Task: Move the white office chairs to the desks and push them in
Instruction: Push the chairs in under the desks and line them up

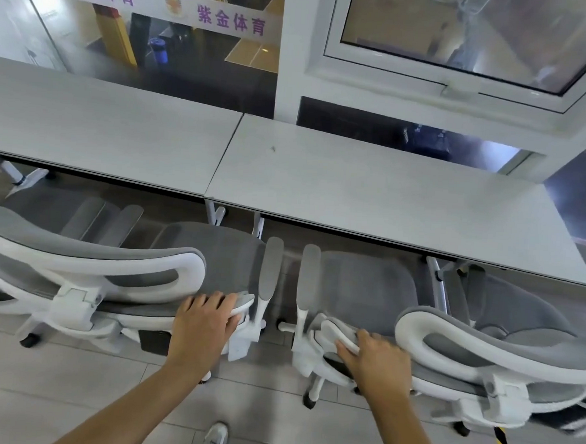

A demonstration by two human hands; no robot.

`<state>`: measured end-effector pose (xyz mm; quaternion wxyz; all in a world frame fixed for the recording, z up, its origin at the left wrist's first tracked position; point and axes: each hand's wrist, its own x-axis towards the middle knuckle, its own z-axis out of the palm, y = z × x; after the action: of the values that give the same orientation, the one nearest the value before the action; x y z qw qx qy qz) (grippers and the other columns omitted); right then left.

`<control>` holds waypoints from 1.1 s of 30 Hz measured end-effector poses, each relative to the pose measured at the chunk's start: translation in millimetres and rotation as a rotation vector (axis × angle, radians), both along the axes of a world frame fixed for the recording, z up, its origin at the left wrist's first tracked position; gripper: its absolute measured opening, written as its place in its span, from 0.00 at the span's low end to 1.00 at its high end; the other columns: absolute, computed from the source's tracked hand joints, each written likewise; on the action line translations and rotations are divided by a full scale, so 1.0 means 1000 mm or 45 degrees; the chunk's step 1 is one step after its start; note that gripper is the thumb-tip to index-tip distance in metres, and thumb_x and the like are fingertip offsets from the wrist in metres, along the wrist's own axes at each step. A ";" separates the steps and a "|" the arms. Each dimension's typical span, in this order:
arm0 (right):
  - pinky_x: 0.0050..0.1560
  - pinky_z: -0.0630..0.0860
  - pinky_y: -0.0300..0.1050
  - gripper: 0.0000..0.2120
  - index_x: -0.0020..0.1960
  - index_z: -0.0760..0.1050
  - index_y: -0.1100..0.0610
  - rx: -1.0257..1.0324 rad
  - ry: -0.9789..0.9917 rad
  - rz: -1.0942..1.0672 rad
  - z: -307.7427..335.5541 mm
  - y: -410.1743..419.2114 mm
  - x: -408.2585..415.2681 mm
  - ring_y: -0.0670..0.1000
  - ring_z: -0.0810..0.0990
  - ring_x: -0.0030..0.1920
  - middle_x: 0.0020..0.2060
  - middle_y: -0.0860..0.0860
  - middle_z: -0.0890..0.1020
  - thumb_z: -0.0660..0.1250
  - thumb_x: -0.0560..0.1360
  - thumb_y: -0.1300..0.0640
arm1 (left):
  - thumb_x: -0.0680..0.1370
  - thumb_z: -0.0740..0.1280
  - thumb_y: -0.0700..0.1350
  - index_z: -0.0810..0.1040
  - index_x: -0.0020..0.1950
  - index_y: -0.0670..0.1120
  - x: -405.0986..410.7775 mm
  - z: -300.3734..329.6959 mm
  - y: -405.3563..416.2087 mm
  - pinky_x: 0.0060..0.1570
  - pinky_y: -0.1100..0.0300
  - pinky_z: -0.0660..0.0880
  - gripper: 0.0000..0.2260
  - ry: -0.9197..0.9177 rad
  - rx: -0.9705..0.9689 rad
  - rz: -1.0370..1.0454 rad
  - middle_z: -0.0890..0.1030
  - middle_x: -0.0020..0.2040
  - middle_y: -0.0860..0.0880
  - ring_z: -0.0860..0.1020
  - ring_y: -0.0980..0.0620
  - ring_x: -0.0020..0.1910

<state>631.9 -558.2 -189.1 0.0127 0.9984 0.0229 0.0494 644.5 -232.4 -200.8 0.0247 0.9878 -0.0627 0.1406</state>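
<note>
view: head cam only, wide-angle, edges bend
position: above and behind two chairs (213, 268), standing height
facing: forward and steeply down at the worktop (372, 192), glass wall (158, 52) beyond it
range: close; both forearms reach in from the bottom edge, shoe (214, 440) at bottom centre
overlap: n/a, single view

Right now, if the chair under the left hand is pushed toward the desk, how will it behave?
The left chair will probably roll easily: a black caster sits on smooth floor. It may swivel, since the left hand grips one back corner. Its armrest might meet the desk edge.
</note>
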 end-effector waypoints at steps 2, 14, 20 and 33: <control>0.28 0.60 0.41 0.20 0.33 0.77 0.54 -0.015 -0.048 0.009 -0.004 0.006 -0.005 0.55 0.76 0.21 0.24 0.50 0.76 0.63 0.69 0.38 | 0.77 0.59 0.55 0.80 0.54 0.50 -0.001 0.001 0.000 0.43 0.50 0.71 0.15 0.009 -0.012 0.010 0.80 0.43 0.50 0.77 0.45 0.38; 0.27 0.59 0.40 0.20 0.31 0.75 0.53 0.051 -0.095 -0.008 -0.004 0.012 -0.005 0.53 0.75 0.21 0.23 0.48 0.75 0.58 0.68 0.38 | 0.77 0.67 0.53 0.81 0.55 0.50 -0.008 0.002 0.007 0.44 0.50 0.72 0.12 0.055 -0.033 -0.024 0.81 0.43 0.50 0.78 0.46 0.40; 0.26 0.65 0.42 0.21 0.31 0.75 0.54 0.059 -0.125 -0.016 -0.006 0.008 -0.003 0.55 0.76 0.22 0.24 0.49 0.75 0.58 0.68 0.38 | 0.78 0.66 0.56 0.81 0.56 0.49 -0.009 0.001 0.012 0.44 0.50 0.73 0.13 0.031 -0.020 -0.052 0.82 0.44 0.50 0.78 0.46 0.40; 0.26 0.65 0.42 0.20 0.34 0.77 0.54 0.047 -0.152 -0.013 -0.009 0.004 -0.002 0.54 0.76 0.23 0.25 0.49 0.75 0.60 0.69 0.39 | 0.79 0.60 0.56 0.80 0.56 0.49 -0.004 0.001 0.007 0.43 0.50 0.72 0.16 0.083 -0.006 -0.020 0.81 0.43 0.50 0.77 0.45 0.38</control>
<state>629.8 -554.7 -197.9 -0.0042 0.9939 0.0163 0.1092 640.5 -225.8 -199.6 0.0300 0.9912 -0.0692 0.1084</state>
